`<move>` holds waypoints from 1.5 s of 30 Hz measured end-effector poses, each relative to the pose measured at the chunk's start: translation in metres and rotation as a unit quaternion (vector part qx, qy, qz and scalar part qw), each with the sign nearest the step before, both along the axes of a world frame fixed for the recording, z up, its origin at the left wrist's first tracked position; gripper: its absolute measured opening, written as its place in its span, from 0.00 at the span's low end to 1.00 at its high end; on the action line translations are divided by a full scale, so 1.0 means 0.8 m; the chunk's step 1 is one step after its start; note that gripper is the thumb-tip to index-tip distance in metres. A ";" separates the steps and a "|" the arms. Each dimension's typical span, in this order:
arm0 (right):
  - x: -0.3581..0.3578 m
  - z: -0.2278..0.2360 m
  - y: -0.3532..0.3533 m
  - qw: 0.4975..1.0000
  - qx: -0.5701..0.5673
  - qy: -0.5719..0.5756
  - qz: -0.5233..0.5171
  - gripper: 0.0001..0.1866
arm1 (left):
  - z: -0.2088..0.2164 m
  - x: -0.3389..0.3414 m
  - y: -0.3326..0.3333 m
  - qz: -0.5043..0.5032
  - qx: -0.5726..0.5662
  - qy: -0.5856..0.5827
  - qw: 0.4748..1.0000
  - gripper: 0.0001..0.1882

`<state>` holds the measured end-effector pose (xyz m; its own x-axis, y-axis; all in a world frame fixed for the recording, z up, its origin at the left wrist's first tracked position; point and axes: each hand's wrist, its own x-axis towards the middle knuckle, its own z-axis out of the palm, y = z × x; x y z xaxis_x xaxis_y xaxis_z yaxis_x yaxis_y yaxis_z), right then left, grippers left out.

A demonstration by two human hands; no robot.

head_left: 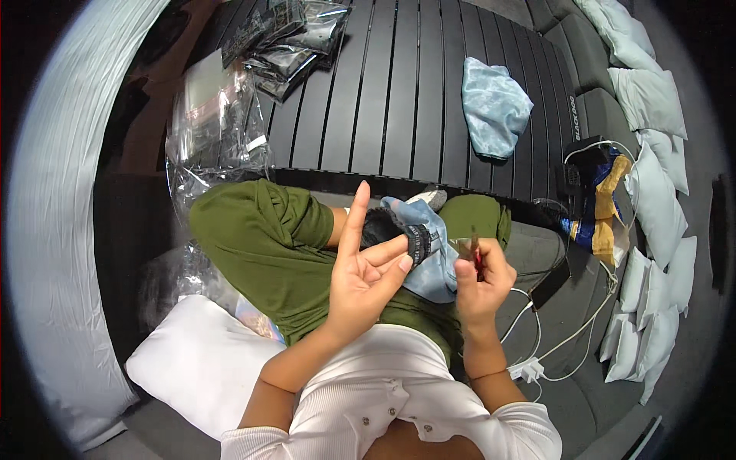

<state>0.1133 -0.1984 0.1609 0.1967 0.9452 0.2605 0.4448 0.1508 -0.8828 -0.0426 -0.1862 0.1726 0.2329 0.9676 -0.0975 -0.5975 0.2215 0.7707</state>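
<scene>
Fingers at full stretch on the left hand (360, 280): its index finger (355, 218) points straight toward the near edge of the black slatted table (376, 92), while the others reach across to a black band (418, 244) with pale markings! Thumb close by, fingertips at the band, but whether they truly pinch it, one cannot tell. And the right hand (484, 287)? Clenched, firmly, around a small tool (476, 257) with a touch of red, its narrow dark tip poking up toward the table.

Between the two hands, just on the person's side of the table's near edge, sits the pale blue cloth (433, 272), bunched in the lap over olive trousers (261, 245), the black band lying against it and dark fluffy material (379, 225) at its left!

Up on the table, right half, a second light blue cloth (494, 107) lies crumpled; at the far left, shiny black packets (295, 46) pile up. Clear plastic bags (218, 115) crowd the table's left edge. Off its right end, a yellow-and-blue bag (609, 207) and a run of pale cushions (652, 100); well below its near left corner, a white pillow (203, 368).
</scene>
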 end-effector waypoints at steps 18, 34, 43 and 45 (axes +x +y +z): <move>0.016 0.023 0.051 0.905 -0.164 0.363 0.152 0.16 | 0.011 -0.035 0.031 -0.222 -0.079 0.128 0.963 0.26; 0.043 -0.013 0.072 0.926 -0.132 0.330 0.128 0.10 | -0.018 -0.063 0.054 -0.416 0.009 0.180 0.891 0.17; 0.029 -0.039 0.059 0.712 -0.180 0.561 0.383 0.20 | -0.018 -0.069 0.082 -0.644 0.233 0.162 0.710 0.21; 0.036 -0.041 0.064 0.656 -0.115 0.650 0.365 0.18 | -0.044 -0.078 0.081 -0.668 0.279 0.140 0.676 0.22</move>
<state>0.1423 -0.1473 0.1285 -0.4162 0.8959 0.1555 -0.8241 -0.2994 -0.4809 -0.1051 -0.1213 0.1370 0.9829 -0.1824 -0.0256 0.0347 0.0466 0.9983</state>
